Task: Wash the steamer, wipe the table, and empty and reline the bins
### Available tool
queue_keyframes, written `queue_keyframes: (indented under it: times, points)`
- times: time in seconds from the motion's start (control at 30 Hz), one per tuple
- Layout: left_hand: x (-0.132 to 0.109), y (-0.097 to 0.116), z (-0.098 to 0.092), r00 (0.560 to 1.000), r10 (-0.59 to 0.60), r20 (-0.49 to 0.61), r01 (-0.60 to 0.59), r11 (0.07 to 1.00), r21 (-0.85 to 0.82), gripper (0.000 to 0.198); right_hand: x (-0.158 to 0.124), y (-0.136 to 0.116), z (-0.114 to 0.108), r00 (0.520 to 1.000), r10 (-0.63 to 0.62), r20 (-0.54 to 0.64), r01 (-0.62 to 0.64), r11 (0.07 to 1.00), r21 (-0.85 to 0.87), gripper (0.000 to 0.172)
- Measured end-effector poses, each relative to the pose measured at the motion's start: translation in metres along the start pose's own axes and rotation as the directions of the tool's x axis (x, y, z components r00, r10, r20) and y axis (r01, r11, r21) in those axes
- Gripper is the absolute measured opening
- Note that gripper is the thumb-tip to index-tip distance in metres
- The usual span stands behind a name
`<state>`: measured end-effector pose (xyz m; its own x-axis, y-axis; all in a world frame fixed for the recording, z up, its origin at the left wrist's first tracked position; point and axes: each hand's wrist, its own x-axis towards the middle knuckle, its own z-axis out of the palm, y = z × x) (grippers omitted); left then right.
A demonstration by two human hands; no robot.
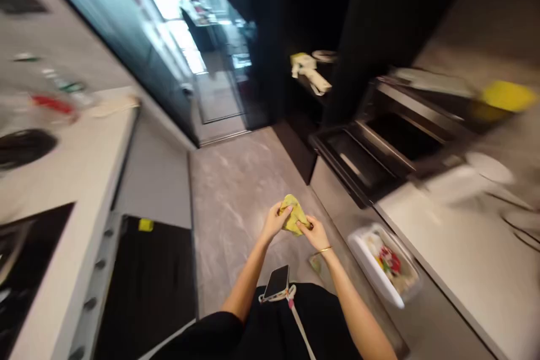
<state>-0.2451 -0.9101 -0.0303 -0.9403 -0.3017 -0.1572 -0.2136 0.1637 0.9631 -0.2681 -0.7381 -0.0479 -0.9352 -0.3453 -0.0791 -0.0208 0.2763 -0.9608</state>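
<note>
A crumpled yellow cloth (291, 215) is held between both my hands, in front of my body and above the floor. My left hand (276, 220) grips its left side, thumb lying on top. At its lower right edge, my right hand (313, 232) pinches the cloth between thumb and fingers; a thin gold bracelet circles that wrist. Below the hands a phone (278, 281) hangs on a cord against my black clothing. The fingers under the cloth are partly hidden.
To the right, an oven (405, 129) stands with its door (354, 160) lowered. A white bin (367, 270) with scraps hangs on the right cabinet front. Left are a counter (97, 140) and a dark hob (34, 259). A glass door (169, 39) lies ahead.
</note>
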Motion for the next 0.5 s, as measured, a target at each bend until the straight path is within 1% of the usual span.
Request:
queue_keyframes:
  times: [0.03,0.07,0.1,0.13,0.2,0.27,0.3,0.37,0.43,0.47,0.5]
  points:
    - [0.014,-0.006,-0.02,0.994,0.006,-0.107,0.0,0.998,0.058,0.033,0.029,-0.003,0.019,0.999,-0.043,0.021,0.043,0.999,-0.026,0.028]
    - [0.031,-0.011,-0.036,0.979,0.015,-0.205,0.007,0.994,0.107,0.029,0.058,-0.004,0.035,0.996,-0.081,0.04,0.082,0.996,-0.036,0.027]
    - [0.049,-0.015,-0.049,0.959,0.027,-0.282,0.014,0.989,0.144,0.026,0.089,-0.003,0.047,0.992,-0.11,0.06,0.112,0.993,-0.038,0.028]
    - [0.069,-0.017,-0.061,0.941,0.043,-0.337,0.017,0.985,0.172,0.023,0.121,-0.003,0.058,0.99,-0.126,0.07,0.129,0.991,-0.04,0.029]
    - [0.113,-0.016,-0.087,0.916,0.076,-0.395,0.017,0.974,0.226,0.021,0.188,-0.004,0.076,0.984,-0.142,0.107,0.149,0.987,-0.058,0.031]
    - [0.155,-0.008,-0.119,0.896,0.096,-0.434,0.05,0.949,0.312,0.021,0.256,-0.014,0.097,0.971,-0.164,0.174,0.183,0.978,-0.099,0.033]
    - [0.175,-0.003,-0.138,0.879,0.096,-0.468,0.087,0.931,0.355,0.02,0.289,-0.024,0.11,0.959,-0.187,0.211,0.217,0.967,-0.13,0.033]
    - [0.209,0.008,-0.182,0.83,0.092,-0.551,0.173,0.895,0.411,0.018,0.348,-0.052,0.144,0.923,-0.272,0.272,0.334,0.917,-0.217,0.03]
    - [0.238,0.015,-0.23,0.76,0.092,-0.644,0.263,0.862,0.434,0.017,0.398,-0.085,0.189,0.867,-0.364,0.34,0.466,0.835,-0.294,0.026]
    - [0.251,0.016,-0.255,0.725,0.091,-0.683,0.304,0.848,0.435,0.019,0.42,-0.101,0.214,0.839,-0.384,0.386,0.511,0.8,-0.314,0.026]
    - [0.265,0.015,-0.28,0.697,0.085,-0.712,0.335,0.839,0.428,0.022,0.441,-0.116,0.24,0.815,-0.379,0.438,0.535,0.783,-0.319,0.025]
